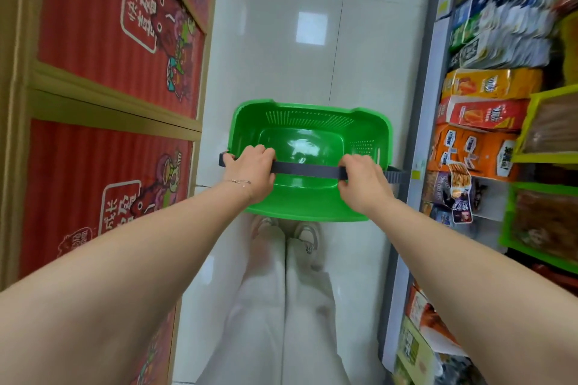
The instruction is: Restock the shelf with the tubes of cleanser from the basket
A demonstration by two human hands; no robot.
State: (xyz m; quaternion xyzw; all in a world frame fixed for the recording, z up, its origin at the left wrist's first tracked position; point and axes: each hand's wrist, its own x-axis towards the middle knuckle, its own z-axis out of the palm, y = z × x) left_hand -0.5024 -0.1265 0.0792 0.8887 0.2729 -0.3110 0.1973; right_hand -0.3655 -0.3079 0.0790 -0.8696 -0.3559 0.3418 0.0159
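Head view looks down an aisle. The green basket [308, 206] hangs above the floor, between red cartons [103, 40] on the left and the shelf [419, 122] of snack packets on the right. The left hand [250, 170] and right hand [362, 181] each curl tightly round its dark handle [306, 169], well apart. No tubes of cleanser show inside. The basket looks like stiff plastic, probably light, and the handle seems the soundest hold.
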